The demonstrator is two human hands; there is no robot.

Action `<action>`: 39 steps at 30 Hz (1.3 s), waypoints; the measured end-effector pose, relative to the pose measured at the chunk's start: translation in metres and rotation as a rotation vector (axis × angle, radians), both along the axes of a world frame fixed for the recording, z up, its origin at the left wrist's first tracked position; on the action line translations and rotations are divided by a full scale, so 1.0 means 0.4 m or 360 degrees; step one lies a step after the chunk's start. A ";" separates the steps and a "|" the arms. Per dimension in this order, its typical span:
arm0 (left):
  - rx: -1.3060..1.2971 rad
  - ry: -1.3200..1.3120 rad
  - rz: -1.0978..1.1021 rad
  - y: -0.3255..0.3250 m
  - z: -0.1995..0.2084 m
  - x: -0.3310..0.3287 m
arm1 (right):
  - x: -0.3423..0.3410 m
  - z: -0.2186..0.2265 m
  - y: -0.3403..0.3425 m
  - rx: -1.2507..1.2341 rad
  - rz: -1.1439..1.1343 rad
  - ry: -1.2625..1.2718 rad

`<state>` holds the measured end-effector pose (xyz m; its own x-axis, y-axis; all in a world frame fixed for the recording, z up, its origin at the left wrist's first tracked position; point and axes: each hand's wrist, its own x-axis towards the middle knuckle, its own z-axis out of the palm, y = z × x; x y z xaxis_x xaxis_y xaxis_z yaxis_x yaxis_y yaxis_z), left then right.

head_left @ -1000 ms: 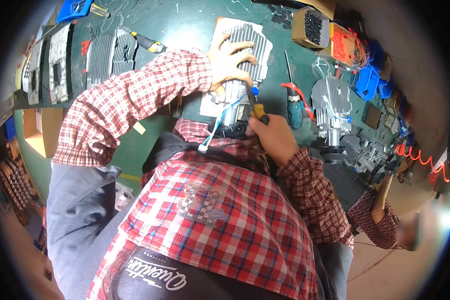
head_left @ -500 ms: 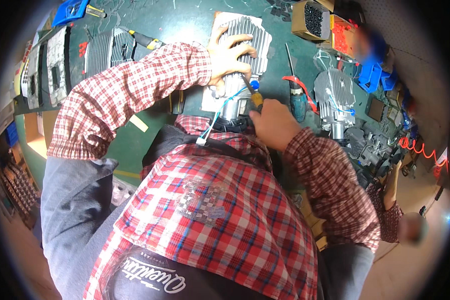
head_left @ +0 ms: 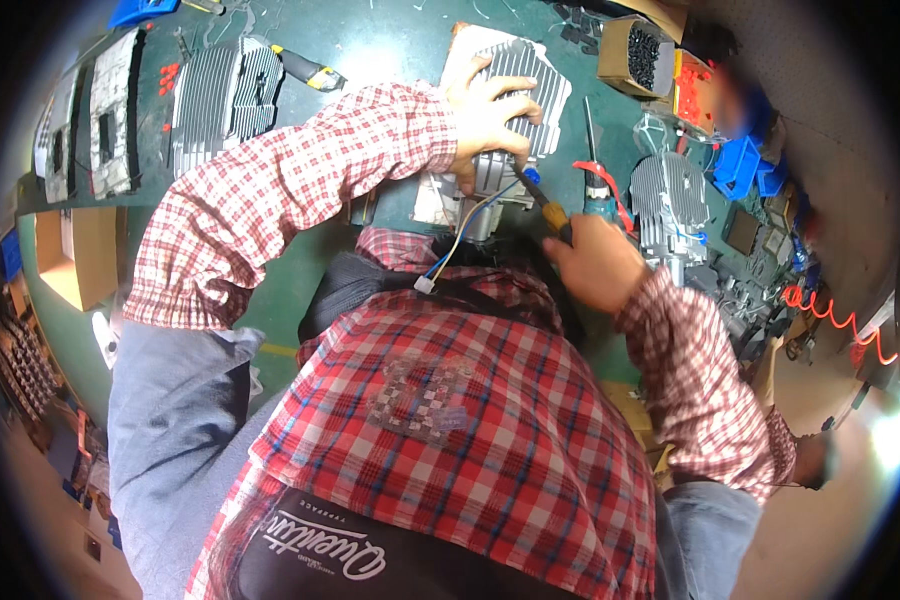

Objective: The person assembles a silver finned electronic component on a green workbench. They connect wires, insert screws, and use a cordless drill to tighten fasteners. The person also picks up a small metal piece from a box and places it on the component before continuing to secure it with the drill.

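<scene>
My left hand (head_left: 488,122) spreads its fingers over a silver finned metal housing (head_left: 552,88), thumb near the lower edge, gripping it against the bench. In my right hand (head_left: 598,262) is a screwdriver (head_left: 552,212) with a dark shaft and a yellow-and-black handle. Its shaft slants up and left to the housing's lower part, beside a small blue part (head_left: 531,175); the exact tip contact is hidden. Wires (head_left: 462,235) in blue and a pale colour hang from the housing toward me and end in a white connector (head_left: 424,285).
Another finned housing (head_left: 670,190) lies at right, near a power screwdriver (head_left: 598,195) with a red strap. Boxes of black screws (head_left: 645,55) and red parts (head_left: 692,92) stand at back right, by blue bins (head_left: 738,168). More housings (head_left: 210,105) and a yellow-black tool (head_left: 310,70) lie left.
The whole view has shifted, so the bench appears slightly further right. My right hand has drawn a little away from the housing to the right, the screwdriver leaning more. My left hand stays on the housing.
</scene>
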<state>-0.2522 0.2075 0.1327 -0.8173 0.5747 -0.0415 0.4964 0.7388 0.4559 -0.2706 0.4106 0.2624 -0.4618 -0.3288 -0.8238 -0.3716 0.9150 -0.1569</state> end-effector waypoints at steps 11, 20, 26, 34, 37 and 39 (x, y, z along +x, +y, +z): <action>0.0006 0.0079 0.0232 0.008 0.007 0.058 | 0.119 -0.162 0.267 -0.0984 -0.1138 -0.0368; 0.0284 0.0521 0.0236 0.027 -0.057 -0.097 | 0.163 -0.277 0.222 -0.1106 -0.1018 -0.0476; 0.0510 0.0260 -0.0063 0.004 -0.108 -0.157 | 0.160 -0.327 0.129 -0.1135 -0.1265 -0.0399; 0.0153 -0.0009 -0.0191 -0.012 -0.093 -0.132 | 0.169 -0.345 0.134 -0.1103 -0.1166 -0.0051; 0.0069 -0.0166 -0.0203 -0.006 -0.097 -0.164 | 0.152 -0.323 0.138 -0.1084 -0.0968 0.0156; 0.0054 -0.0045 -0.0216 -0.001 -0.110 -0.173 | 0.140 -0.305 0.131 -0.0923 -0.1125 0.0097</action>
